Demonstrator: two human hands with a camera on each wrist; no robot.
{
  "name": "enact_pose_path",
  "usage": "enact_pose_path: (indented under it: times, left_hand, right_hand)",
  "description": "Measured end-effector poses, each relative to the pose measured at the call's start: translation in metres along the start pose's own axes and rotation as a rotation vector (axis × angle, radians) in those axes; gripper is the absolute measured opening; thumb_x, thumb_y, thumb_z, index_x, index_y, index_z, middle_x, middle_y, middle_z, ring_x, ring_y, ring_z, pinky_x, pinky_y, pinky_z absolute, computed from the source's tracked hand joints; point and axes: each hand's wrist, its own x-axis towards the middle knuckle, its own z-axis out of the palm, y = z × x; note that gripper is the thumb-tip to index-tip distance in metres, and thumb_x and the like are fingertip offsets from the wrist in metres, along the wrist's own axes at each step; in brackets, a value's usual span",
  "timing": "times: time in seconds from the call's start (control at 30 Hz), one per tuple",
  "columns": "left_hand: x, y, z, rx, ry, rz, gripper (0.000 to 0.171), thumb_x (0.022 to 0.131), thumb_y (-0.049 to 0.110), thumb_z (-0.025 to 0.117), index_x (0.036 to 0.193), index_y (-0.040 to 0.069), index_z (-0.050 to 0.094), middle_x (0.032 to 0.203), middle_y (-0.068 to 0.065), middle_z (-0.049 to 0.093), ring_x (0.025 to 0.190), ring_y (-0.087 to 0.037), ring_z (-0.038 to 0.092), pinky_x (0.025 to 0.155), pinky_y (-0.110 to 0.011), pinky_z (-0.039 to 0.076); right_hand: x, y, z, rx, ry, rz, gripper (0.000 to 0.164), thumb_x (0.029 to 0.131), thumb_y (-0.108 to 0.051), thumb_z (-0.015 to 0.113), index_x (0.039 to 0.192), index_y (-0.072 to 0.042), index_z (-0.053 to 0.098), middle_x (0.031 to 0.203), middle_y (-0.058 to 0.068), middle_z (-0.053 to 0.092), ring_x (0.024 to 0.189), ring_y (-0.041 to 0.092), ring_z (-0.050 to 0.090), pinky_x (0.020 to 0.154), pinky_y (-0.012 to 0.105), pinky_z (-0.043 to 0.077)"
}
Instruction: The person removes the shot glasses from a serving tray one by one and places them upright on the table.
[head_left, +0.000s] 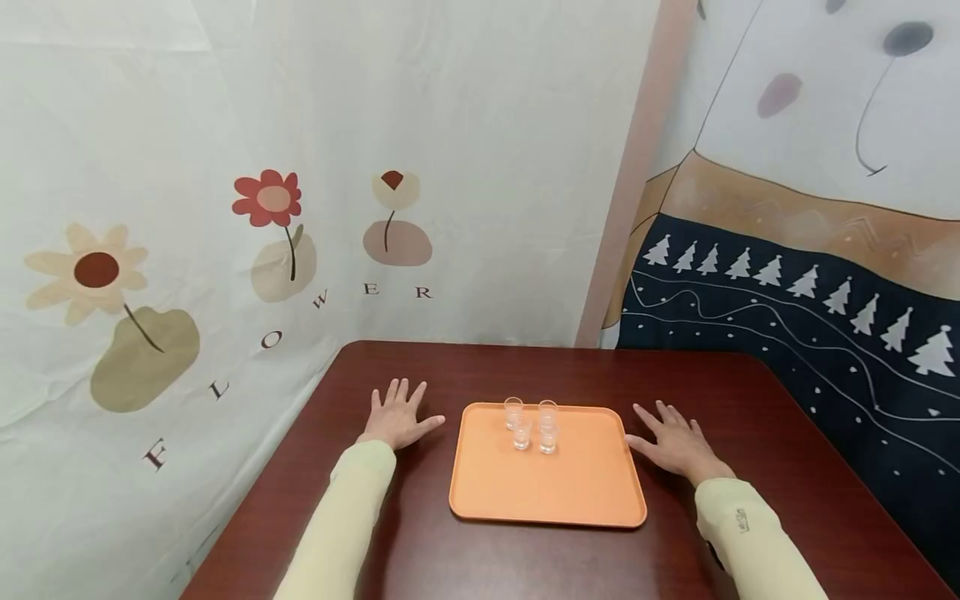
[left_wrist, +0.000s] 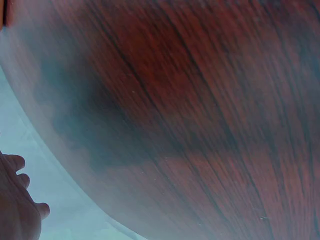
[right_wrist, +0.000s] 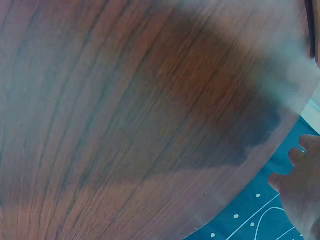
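An orange tray (head_left: 525,492) lies flat on the dark red-brown table. Toward its far edge stand several small clear glasses, among them a front left glass (head_left: 522,435) and a front right glass (head_left: 548,438), grouped close together. To the left of the tray is my left hand (head_left: 397,419), its fingers spread and straight, holding nothing. My right hand (head_left: 678,442) is beside the tray's right edge, fingers spread, with nothing in it. Parts of the left hand (left_wrist: 17,205) and the right hand (right_wrist: 302,180) show at the edges of the wrist views.
The wood-grained table (head_left: 495,562) reaches back to a white cloth (head_left: 495,167) printed with flowers and letters. At the right hangs a dark blue printed cloth (head_left: 750,333) with white trees. Both hands cast shadows on the tabletop in the wrist views.
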Motion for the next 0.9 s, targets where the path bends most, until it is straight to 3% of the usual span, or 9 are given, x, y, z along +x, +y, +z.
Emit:
enact_pose_path:
  times: [0.53,0.9]
  left_hand:
    - [0.005,0.024,-0.004,-0.035,-0.014,0.078,0.089,0.093,0.067,0.049,0.158,0.012,0.024,0.158,-0.025,0.025,0.148,-0.040,0.014,0.115,-0.064,0.007]
    - [0.008,0.043,-0.008,-0.115,-0.016,0.107,0.084,0.094,0.053,0.061,0.158,0.011,0.026,0.158,-0.025,0.023,0.149,-0.040,0.013,0.116,-0.062,0.011]
  right_hand:
    - [-0.003,-0.007,0.005,0.037,0.002,-0.073,0.078,0.093,-0.057,0.059,0.150,-0.008,0.041,0.150,0.037,0.030,0.138,0.055,0.024,0.107,0.072,0.019]
    - [-0.004,-0.008,0.008,0.089,-0.011,-0.049,0.079,0.090,-0.057,0.063,0.150,-0.010,0.043,0.150,0.034,0.033,0.134,0.055,0.033,0.101,0.072,0.030]
